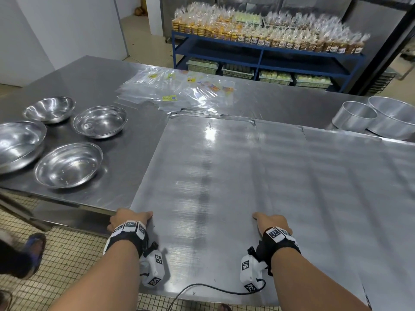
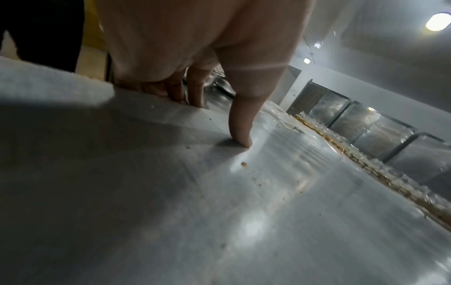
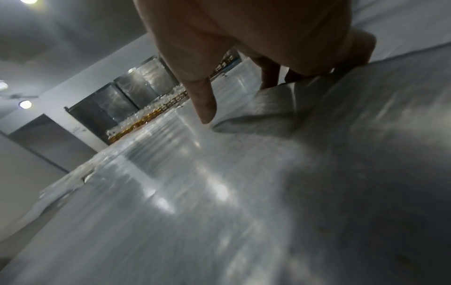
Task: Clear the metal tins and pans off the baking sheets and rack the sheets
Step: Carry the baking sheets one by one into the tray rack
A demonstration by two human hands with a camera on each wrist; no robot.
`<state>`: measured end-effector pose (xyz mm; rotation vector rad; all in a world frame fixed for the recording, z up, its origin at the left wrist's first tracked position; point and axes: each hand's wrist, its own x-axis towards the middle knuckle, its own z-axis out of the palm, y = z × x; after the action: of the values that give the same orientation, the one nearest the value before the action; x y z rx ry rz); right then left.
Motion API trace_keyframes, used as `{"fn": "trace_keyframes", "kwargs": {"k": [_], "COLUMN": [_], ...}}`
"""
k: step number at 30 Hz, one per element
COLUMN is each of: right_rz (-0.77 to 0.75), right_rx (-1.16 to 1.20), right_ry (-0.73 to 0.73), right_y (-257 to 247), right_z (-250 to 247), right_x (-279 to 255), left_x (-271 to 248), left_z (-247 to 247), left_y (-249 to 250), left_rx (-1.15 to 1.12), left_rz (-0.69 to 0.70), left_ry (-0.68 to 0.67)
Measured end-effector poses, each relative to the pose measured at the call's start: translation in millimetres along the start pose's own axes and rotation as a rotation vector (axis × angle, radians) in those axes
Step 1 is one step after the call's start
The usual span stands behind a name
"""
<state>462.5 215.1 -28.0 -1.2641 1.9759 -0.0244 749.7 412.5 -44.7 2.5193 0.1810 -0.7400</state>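
**Both hands at the near end of the top baking sheet**

Head view: the top baking sheet [image 1: 247, 176] is lying flat on a stack of sheets over the steel table [image 1: 94, 77], its near end jutting past the table's front edge. The left hand [image 1: 129, 219] is gripping the sheet's left side edge, thumb lying on top. The right hand [image 1: 270, 222] is resting on the sheet further right, thumb pointing inward. Four metal bowls [image 1: 68, 164] are sitting on the bare table to the left, well apart from the sheets. Two round cake tins [image 1: 377, 117] are standing at the far right, just beside the stack. Clear plastic bags [image 1: 179, 90] are lying beyond the sheets.

Left wrist view: the thumb [image 2: 241, 123] is pressing its tip onto the sheet's surface, while the fingers [image 2: 171, 90] are curling over the sheet's edge.

Right wrist view: the thumb [image 3: 202, 100] is hovering just above the surface. The fingers [image 3: 269, 77] are curling down, seemingly hooking a raised edge, though blur leaves it uncertain.
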Motion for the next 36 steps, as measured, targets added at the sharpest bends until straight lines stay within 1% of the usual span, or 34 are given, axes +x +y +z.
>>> {"fn": "trace_keyframes", "kwargs": {"k": [5,9,12,15,18,23,29,33,36], "right_rz": [-0.02,-0.087,-0.058,-0.006,0.029,0.07,0.147,0.175,0.203], "right_rx": [0.086,0.157,0.236,0.31,0.345,0.415,0.559,0.652,0.724], "right_ry": [-0.046,-0.074,-0.082,-0.038,-0.038,0.002,0.038,0.115,0.179], "right_y": [-3,-6,-5,-2,-1,4,20,34,49], "right_z": [-6,-22,-32,-42,-47,-46,-39,-41,-48], "right_x": [16,20,25,28,29,22,-6,-33,-55], "left_x": [6,-15,-25,-35,-39,-38,-31,-30,-34], "left_z": [5,5,8,11,12,6,-17,-29,-30], "left_y": [0,6,7,7,8,15,33,48,58], "left_rx": [-0.162,-0.283,-0.352,-0.394,-0.43,-0.429,-0.38,-0.327,-0.273], "left_rz": [-0.038,-0.07,-0.107,-0.117,-0.11,-0.045,0.1,0.183,0.27], "left_ry": [-0.001,-0.044,-0.057,-0.054,-0.038,-0.065,-0.105,-0.153,-0.203]}}
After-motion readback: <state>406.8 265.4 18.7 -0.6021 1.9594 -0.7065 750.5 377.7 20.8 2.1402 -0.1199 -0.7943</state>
